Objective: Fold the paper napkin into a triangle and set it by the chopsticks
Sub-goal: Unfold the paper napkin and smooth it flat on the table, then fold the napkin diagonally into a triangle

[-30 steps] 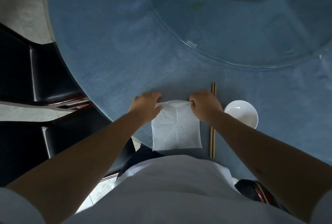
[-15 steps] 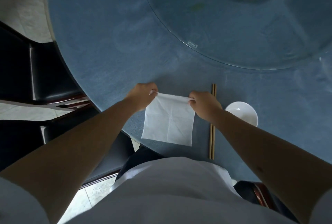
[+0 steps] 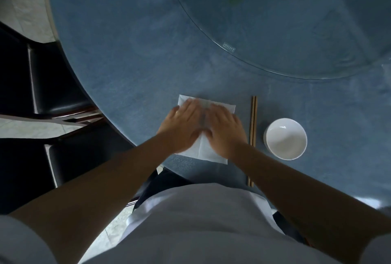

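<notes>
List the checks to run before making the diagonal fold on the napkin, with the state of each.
1. Napkin lies open and flat on the table: ok.
2. Left hand and right hand rest flat on it, palms down: ok.
3. A corner is pinched for folding: not ok; neither hand grips one.
4. Napkin lies wholly on the table: cannot tell; its near edge sits at the rim.
5. Chopsticks lie apart from the napkin, to its right: ok.
6. Bowl stands beyond the chopsticks, out of the way: ok.

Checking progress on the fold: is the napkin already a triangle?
No, the napkin lies flat as a square on the table, with the left hand and right hand pressed on it.
</notes>
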Motion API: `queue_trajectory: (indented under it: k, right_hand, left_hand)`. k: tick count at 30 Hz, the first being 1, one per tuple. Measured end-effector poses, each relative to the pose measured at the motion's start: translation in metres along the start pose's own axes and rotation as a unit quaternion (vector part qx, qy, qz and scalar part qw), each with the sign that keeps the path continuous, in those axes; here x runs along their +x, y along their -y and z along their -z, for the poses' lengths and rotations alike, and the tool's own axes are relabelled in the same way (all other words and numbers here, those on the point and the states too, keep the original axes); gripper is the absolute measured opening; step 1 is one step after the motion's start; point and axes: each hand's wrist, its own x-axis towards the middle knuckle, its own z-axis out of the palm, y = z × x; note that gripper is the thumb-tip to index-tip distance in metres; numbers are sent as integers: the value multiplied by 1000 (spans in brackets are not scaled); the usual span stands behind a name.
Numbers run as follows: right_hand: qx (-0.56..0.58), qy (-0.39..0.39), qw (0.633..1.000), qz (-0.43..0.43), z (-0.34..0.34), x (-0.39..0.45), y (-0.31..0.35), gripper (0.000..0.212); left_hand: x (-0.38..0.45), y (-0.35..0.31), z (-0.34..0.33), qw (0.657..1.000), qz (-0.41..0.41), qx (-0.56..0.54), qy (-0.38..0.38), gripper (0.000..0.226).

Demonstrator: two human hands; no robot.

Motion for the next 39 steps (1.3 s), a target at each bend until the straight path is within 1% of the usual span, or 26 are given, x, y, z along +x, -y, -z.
queue_trajectory:
  k: [2,5,8,11,14,15,16,19,20,21,23,27,30,32,33,34,35,36,37,39]
  right_hand:
    - [-9,34,999,18,-15,-9,4,64]
    - [-35,53,998,6,-26,-14,-4,76]
    - [-51,56,996,-41,-27,-13,-14,83]
    - [-53,58,993,-90,-28,-13,-20,84]
    - [-52,39,987,-145,-27,-16,-17,83]
    - [-51,30,987,-148,-27,-18,-15,82]
    - [-50,23,990,-133,-27,-20,-11,81]
    - [-51,23,998,-27,-33,-31,-2,76]
    - [-54,26,998,-7,-36,-35,0,76]
    - [-58,31,998,-4,-38,-38,0,77]
    - [-68,39,997,-29,-40,-42,-4,82]
    - [-75,64,994,-57,-37,-47,-14,87]
    - [-61,39,995,-68,-30,-40,-16,85]
    - [-41,15,996,-83,-22,-24,-19,81]
    - [-28,4,995,-91,-17,-14,-21,78]
    - [-17,-6,995,-97,-12,-4,-23,74]
    - [-9,-13,995,-103,-7,5,-26,69]
    - [-3,-21,994,-111,-2,13,-28,64]
    - [1,-28,992,-122,2,20,-30,58]
    - [3,-40,989,-144,9,29,-35,45]
  left_hand:
    - [-10,-2,-15,999,-25,25,4,69]
    - [-18,8,-26,999,-33,40,18,76]
    - [-18,15,-23,998,0,44,44,86]
    - [-20,22,-19,997,35,53,54,94]
    - [-25,26,-18,994,75,49,58,95]
    - [-26,24,-18,994,80,48,54,94]
    - [-27,20,-17,995,70,46,45,91]
    - [-30,6,-19,999,4,46,22,79]
    - [-30,6,-21,999,-1,45,23,78]
    - [-32,9,-22,999,6,41,27,78]
    - [-36,16,-22,998,26,36,36,83]
    - [-50,36,-16,994,49,55,74,92]
    - [-60,38,-10,989,99,57,98,97]
    - [-64,32,-6,983,148,44,96,96]
    - [-66,26,-2,982,170,28,75,93]
    - [-68,21,2,981,189,9,44,85]
    - [-70,17,4,978,206,-10,17,73]
    - [-71,13,4,973,226,-32,6,61]
    - [-72,9,4,966,251,-64,8,51]
    - [-71,0,4,939,314,-140,25,38]
